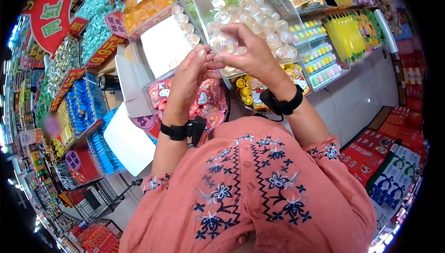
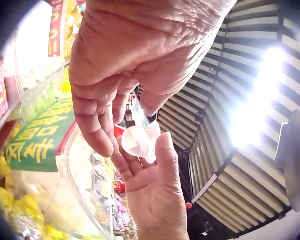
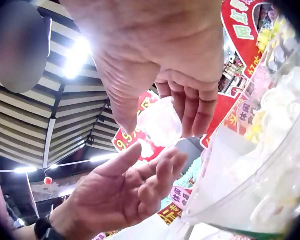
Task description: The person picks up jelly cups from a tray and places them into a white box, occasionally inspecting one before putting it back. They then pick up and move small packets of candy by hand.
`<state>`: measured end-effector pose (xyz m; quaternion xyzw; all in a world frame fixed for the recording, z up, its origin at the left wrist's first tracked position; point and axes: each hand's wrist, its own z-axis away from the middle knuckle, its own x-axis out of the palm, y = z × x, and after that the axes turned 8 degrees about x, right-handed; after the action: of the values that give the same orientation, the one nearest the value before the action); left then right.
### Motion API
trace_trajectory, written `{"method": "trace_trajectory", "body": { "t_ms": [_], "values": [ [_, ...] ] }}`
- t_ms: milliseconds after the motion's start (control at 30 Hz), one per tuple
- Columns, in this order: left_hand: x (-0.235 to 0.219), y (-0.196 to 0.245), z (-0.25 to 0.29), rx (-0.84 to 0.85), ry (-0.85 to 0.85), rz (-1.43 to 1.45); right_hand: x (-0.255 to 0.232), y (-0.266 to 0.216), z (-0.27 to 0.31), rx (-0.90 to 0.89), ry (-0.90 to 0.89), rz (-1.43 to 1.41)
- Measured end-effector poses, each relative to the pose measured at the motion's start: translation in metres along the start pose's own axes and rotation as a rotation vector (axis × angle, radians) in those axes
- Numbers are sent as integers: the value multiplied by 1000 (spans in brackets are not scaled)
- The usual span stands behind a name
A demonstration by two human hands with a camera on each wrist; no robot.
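Observation:
My right hand (image 1: 255, 56) holds a small clear jelly cup (image 1: 224, 44) between thumb and fingers, its printed round lid facing up toward my head. In the right wrist view, the cup (image 3: 162, 122) looks whitish and translucent. Close beside it, on the left, is my left hand (image 1: 189, 73), fingers loosely bent with nothing in them. From the right wrist camera, the left hand (image 3: 117, 192) lies palm up just below the cup. Under both hands stands a clear bin (image 1: 199, 2) with many similar cups (image 1: 273, 25).
A white box or board (image 1: 164, 44) stands left of the bin. Pink packets (image 1: 204, 97) and yellow-capped packs (image 1: 245, 90) fill tubs nearer my body. Pastel sweets (image 1: 320, 63) sit in trays to the right. A shopping cart (image 1: 95, 202) is at lower left.

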<state>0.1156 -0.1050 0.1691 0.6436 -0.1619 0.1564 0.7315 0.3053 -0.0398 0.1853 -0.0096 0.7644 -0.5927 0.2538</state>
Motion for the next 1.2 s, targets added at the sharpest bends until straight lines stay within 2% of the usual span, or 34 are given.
{"method": "trace_trajectory", "body": {
  "t_ms": [133,333,433,533,633,767,867,900,1000,1033,1167,1200],
  "values": [
    [-4,-5,-1,-8,-74,191,15,0,3,-137,46,47],
    [-16,-11,-2,-32,-21,315,27,-1,2,-228,78,113],
    [-31,-18,-3,-23,-146,477,32,-1,2,-178,23,111],
    [-26,-19,-2,-41,11,456,36,0,1,-177,-1,93],
    [-21,-14,-2,-39,90,512,39,7,-4,-304,68,172],
    [-57,-11,-14,51,6,481,14,30,-12,13,113,60],
    [-96,-7,-37,46,118,256,0,38,-10,37,153,2],
    [-103,-5,-45,23,204,105,-1,37,-8,57,155,17],
    [-122,-13,-73,-54,316,-337,6,43,-3,64,136,31],
    [-129,-20,-82,-28,264,-456,8,46,-2,59,129,38],
    [-144,-70,-122,11,289,-907,16,49,3,70,110,64],
    [-149,-81,-130,101,298,-1068,17,49,4,80,108,70]
  ]
}}
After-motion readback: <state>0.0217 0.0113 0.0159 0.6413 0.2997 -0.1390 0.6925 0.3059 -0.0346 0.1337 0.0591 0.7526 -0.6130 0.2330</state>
